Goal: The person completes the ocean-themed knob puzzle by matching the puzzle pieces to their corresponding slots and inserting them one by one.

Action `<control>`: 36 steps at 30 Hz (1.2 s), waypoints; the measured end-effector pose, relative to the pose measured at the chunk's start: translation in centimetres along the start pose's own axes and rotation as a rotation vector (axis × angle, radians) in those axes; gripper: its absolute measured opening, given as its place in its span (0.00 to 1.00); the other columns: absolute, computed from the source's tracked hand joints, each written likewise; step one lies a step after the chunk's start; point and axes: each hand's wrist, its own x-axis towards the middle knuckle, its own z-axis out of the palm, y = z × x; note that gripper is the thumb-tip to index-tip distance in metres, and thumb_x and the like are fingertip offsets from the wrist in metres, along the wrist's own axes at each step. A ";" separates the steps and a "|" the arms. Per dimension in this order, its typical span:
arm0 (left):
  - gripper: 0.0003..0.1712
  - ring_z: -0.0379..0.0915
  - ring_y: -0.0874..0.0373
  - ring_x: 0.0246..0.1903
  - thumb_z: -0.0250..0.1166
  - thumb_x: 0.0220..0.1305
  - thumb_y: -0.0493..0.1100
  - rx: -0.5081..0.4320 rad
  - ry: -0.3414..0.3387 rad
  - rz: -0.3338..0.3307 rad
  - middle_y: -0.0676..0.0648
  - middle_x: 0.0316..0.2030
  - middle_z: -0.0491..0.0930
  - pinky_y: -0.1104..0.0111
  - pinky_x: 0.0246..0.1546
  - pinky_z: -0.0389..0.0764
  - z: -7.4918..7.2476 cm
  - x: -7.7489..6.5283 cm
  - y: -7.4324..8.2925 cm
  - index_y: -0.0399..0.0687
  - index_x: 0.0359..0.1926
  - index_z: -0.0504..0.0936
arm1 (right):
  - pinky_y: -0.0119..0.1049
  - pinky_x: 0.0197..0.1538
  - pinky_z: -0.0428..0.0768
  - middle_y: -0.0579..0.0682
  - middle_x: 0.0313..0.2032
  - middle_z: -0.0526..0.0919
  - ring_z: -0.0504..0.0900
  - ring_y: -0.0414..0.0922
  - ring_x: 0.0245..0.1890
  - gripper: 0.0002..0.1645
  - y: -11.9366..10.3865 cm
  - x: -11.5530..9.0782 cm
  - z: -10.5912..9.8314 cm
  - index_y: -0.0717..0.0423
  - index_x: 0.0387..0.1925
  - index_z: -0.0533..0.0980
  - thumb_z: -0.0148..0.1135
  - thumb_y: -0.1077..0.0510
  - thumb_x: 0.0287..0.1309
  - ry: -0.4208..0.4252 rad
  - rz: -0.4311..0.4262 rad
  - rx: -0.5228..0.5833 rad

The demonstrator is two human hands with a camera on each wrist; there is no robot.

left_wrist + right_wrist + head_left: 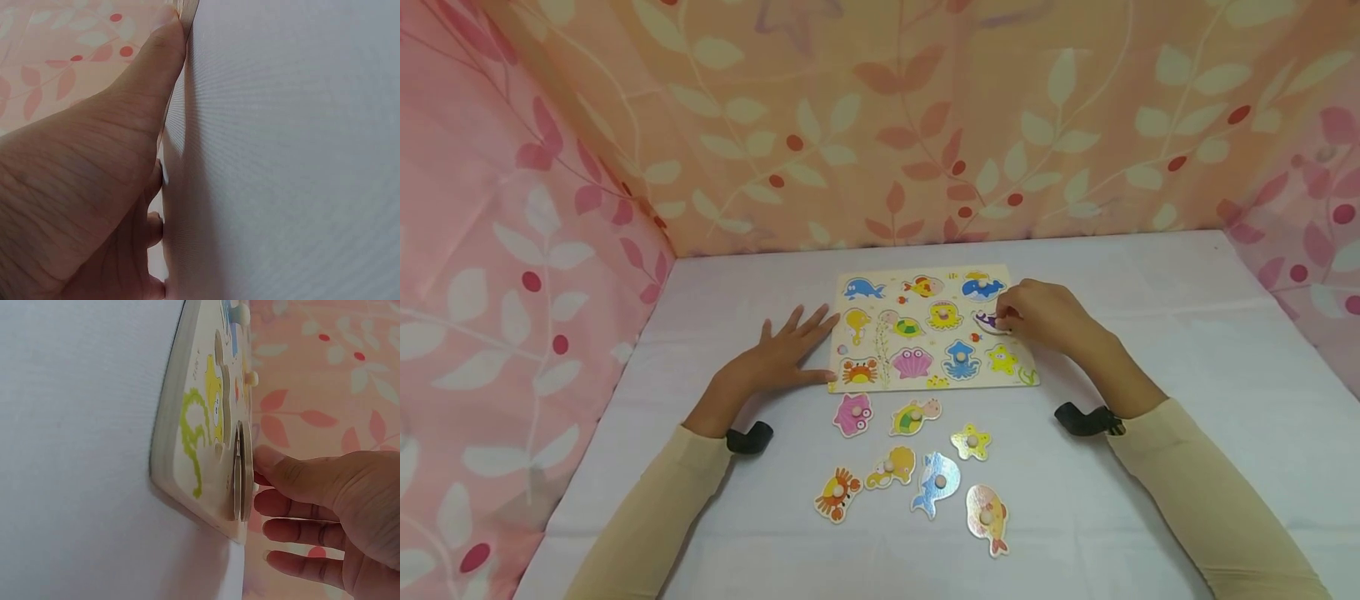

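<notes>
A wooden peg puzzle board (872, 350) with sea-animal pictures lies on the white table. My right hand (1047, 315) pinches a purple puzzle piece (987, 322) at the board's right side; its shape is partly hidden by the fingers. In the right wrist view this piece (247, 475) stands close over the board face, by its recess. My left hand (782, 354) is spread flat, its thumb and fingertips touching the board's left edge. The whale piece (982, 288), octopus piece (943, 315) and squid piece (961, 361) sit in the board.
Below the board lie loose knobbed pieces: shell (852, 415), turtle (916, 416), starfish (972, 442), seahorse (892, 468), crab (838, 494), dolphin (936, 483) and fish (988, 518). Leaf-patterned cloth (925, 125) hangs behind and at both sides of the table.
</notes>
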 end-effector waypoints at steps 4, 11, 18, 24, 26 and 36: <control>0.59 0.22 0.40 0.79 0.60 0.59 0.77 -0.003 0.004 -0.001 0.53 0.82 0.33 0.29 0.67 0.28 0.0 0.0 -0.1 0.69 0.82 0.40 | 0.45 0.44 0.76 0.48 0.33 0.83 0.75 0.49 0.38 0.06 -0.1 0.1 0.1 0.52 0.39 0.87 0.74 0.58 0.60 0.005 -0.004 -0.005; 0.60 0.22 0.40 0.79 0.60 0.58 0.78 0.001 0.000 0.000 0.53 0.82 0.33 0.28 0.67 0.28 0.0 0.0 0.0 0.69 0.82 0.40 | 0.44 0.44 0.76 0.48 0.33 0.82 0.75 0.49 0.38 0.06 -0.1 0.1 0.4 0.52 0.39 0.87 0.74 0.58 0.59 0.025 -0.004 -0.019; 0.60 0.22 0.40 0.79 0.60 0.59 0.77 0.005 -0.004 -0.003 0.52 0.82 0.33 0.29 0.67 0.28 -0.2 0.0 0.1 0.68 0.82 0.40 | 0.44 0.43 0.76 0.48 0.34 0.83 0.75 0.50 0.39 0.07 -0.3 0.2 0.3 0.53 0.40 0.87 0.74 0.59 0.59 0.030 0.002 -0.007; 0.60 0.22 0.40 0.79 0.61 0.59 0.77 0.003 -0.009 -0.008 0.53 0.82 0.33 0.29 0.67 0.28 -0.1 0.0 0.2 0.68 0.82 0.40 | 0.44 0.44 0.76 0.48 0.34 0.83 0.75 0.50 0.39 0.07 -0.1 0.4 0.6 0.53 0.40 0.87 0.74 0.58 0.59 0.025 -0.002 -0.011; 0.60 0.21 0.40 0.79 0.61 0.59 0.77 0.003 -0.012 -0.009 0.53 0.82 0.33 0.29 0.67 0.28 -0.2 0.0 0.2 0.68 0.82 0.40 | 0.44 0.44 0.76 0.48 0.33 0.83 0.75 0.50 0.38 0.07 0.0 0.4 0.7 0.53 0.40 0.87 0.74 0.58 0.59 0.026 -0.005 -0.012; 0.60 0.22 0.40 0.79 0.62 0.59 0.76 -0.012 -0.006 -0.010 0.51 0.82 0.34 0.29 0.67 0.27 -0.5 0.0 0.4 0.68 0.82 0.41 | 0.44 0.44 0.76 0.48 0.33 0.83 0.75 0.49 0.38 0.07 0.1 0.5 0.8 0.53 0.39 0.87 0.74 0.58 0.59 0.036 -0.013 -0.015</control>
